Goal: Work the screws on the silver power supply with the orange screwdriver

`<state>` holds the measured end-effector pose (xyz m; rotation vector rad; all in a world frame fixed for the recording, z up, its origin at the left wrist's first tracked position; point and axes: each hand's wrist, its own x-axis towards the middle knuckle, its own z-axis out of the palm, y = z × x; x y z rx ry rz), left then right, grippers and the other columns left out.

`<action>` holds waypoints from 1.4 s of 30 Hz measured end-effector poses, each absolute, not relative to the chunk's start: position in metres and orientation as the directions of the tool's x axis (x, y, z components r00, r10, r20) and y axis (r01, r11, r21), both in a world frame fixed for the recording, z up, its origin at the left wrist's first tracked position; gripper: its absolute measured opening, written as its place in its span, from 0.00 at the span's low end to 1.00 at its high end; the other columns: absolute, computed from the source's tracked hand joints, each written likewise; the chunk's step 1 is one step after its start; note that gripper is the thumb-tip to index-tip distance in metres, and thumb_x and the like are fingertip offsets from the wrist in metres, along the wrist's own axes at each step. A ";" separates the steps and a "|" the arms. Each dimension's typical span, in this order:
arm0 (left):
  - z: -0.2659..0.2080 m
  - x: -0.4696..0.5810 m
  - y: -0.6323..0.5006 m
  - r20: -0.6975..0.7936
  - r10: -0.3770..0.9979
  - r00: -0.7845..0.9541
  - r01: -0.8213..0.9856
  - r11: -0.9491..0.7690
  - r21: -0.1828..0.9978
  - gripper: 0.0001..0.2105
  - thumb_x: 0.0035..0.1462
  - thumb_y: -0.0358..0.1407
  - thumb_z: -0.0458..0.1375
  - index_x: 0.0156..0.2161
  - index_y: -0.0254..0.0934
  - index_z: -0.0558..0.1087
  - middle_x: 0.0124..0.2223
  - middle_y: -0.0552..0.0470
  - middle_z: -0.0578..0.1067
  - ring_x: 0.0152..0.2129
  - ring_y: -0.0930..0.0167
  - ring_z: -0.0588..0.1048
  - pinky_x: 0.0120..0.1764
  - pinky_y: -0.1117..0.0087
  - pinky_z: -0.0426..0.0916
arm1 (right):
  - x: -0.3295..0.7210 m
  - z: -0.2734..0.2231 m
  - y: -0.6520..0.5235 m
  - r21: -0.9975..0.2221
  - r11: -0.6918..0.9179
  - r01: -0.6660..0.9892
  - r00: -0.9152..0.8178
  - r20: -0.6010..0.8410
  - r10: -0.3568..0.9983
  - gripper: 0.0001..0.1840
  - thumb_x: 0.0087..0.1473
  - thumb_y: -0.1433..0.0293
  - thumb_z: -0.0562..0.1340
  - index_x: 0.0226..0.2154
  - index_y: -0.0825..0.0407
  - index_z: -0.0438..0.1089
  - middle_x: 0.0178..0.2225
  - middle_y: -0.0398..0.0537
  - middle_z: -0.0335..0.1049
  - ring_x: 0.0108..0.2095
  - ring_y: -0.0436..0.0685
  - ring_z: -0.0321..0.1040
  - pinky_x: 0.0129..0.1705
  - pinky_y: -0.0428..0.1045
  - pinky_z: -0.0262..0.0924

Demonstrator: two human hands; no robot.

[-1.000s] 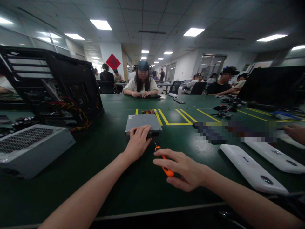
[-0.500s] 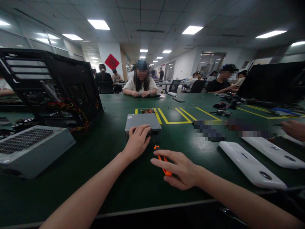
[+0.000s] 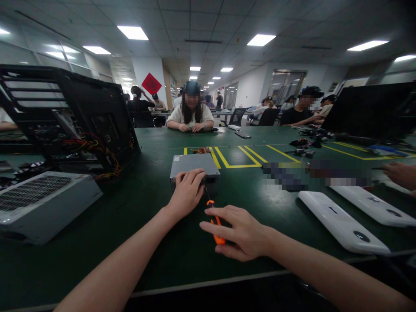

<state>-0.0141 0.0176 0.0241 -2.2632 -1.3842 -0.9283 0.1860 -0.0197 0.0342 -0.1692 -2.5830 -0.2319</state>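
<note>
A grey metal power supply unit lies on the green table in front of me, a bundle of coloured cables at its far side. My left hand grips its near edge, fingers curled over the top. In my right hand is a screwdriver with an orange and black handle, held between thumb and fingers. Its thin shaft points up at the unit's near face, beside my left fingertips. Whether the tip touches the face or sits in a screw, I cannot tell.
An open black computer case and a second power supply stand on the left. Two white devices lie on the right, near another person's hand. Yellow tape lines mark the table. A person sits opposite.
My right hand has shifted slightly left with the screwdriver, whose shaft now stands steeper and nearer my left fingertips. My left hand and the power supply unit have stayed in place.
</note>
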 end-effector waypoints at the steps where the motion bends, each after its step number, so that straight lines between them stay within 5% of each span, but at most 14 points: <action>1: 0.024 -0.014 0.018 0.677 0.665 0.315 0.878 -0.475 0.057 0.16 0.55 0.29 0.49 0.49 0.38 0.63 0.52 0.45 0.67 0.49 0.66 0.64 0.48 0.61 0.52 | 0.185 0.034 -0.020 0.164 0.974 0.157 -0.852 0.521 0.049 0.20 0.57 0.61 0.51 0.48 0.54 0.61 0.46 0.60 0.65 0.43 0.57 0.67 0.39 0.52 0.63; 8: 0.024 -0.014 0.018 0.678 0.668 0.307 0.879 -0.472 0.067 0.15 0.55 0.30 0.49 0.49 0.38 0.62 0.53 0.45 0.66 0.50 0.66 0.64 0.49 0.61 0.52 | 0.181 0.029 -0.020 0.061 0.982 0.181 -0.757 0.646 0.099 0.20 0.54 0.57 0.55 0.41 0.57 0.59 0.42 0.60 0.68 0.41 0.55 0.68 0.39 0.49 0.64; 11: 0.023 -0.013 0.018 0.683 0.664 0.305 0.880 -0.471 0.065 0.15 0.56 0.30 0.49 0.49 0.38 0.62 0.53 0.45 0.67 0.50 0.66 0.64 0.48 0.61 0.52 | 0.182 0.031 -0.019 0.109 0.972 0.207 -0.744 0.663 0.084 0.21 0.52 0.54 0.56 0.36 0.56 0.61 0.39 0.59 0.69 0.37 0.55 0.69 0.35 0.49 0.65; 17: 0.024 -0.013 0.017 0.676 0.672 0.304 0.887 -0.459 0.057 0.15 0.56 0.30 0.48 0.49 0.38 0.62 0.53 0.46 0.66 0.49 0.66 0.64 0.48 0.61 0.51 | 0.188 0.038 -0.024 0.283 0.920 0.272 -0.783 0.620 0.041 0.13 0.56 0.63 0.53 0.40 0.53 0.66 0.41 0.59 0.68 0.37 0.55 0.68 0.34 0.49 0.64; 23: 0.025 -0.015 0.017 0.676 0.666 0.316 0.881 -0.470 0.051 0.15 0.56 0.30 0.48 0.49 0.38 0.62 0.53 0.46 0.66 0.50 0.67 0.63 0.49 0.61 0.51 | 0.188 0.035 -0.025 0.253 0.926 0.280 -0.780 0.622 0.065 0.12 0.54 0.67 0.52 0.38 0.57 0.64 0.41 0.63 0.66 0.40 0.58 0.66 0.37 0.51 0.64; 30: 0.025 -0.014 0.017 0.673 0.668 0.319 0.882 -0.469 0.047 0.15 0.56 0.30 0.49 0.49 0.38 0.62 0.53 0.46 0.66 0.50 0.67 0.63 0.49 0.61 0.52 | 0.187 0.026 -0.019 0.315 0.897 0.311 -0.736 0.676 0.017 0.13 0.51 0.77 0.52 0.41 0.53 0.61 0.43 0.62 0.66 0.32 0.53 0.66 0.32 0.50 0.62; 42: 0.026 -0.015 0.016 0.668 0.668 0.328 0.877 -0.478 0.047 0.15 0.56 0.30 0.49 0.50 0.38 0.62 0.53 0.46 0.66 0.50 0.67 0.63 0.49 0.62 0.52 | 0.186 0.027 -0.018 0.340 0.878 0.339 -0.715 0.700 0.005 0.08 0.53 0.77 0.54 0.36 0.52 0.63 0.40 0.57 0.68 0.29 0.50 0.65 0.30 0.47 0.59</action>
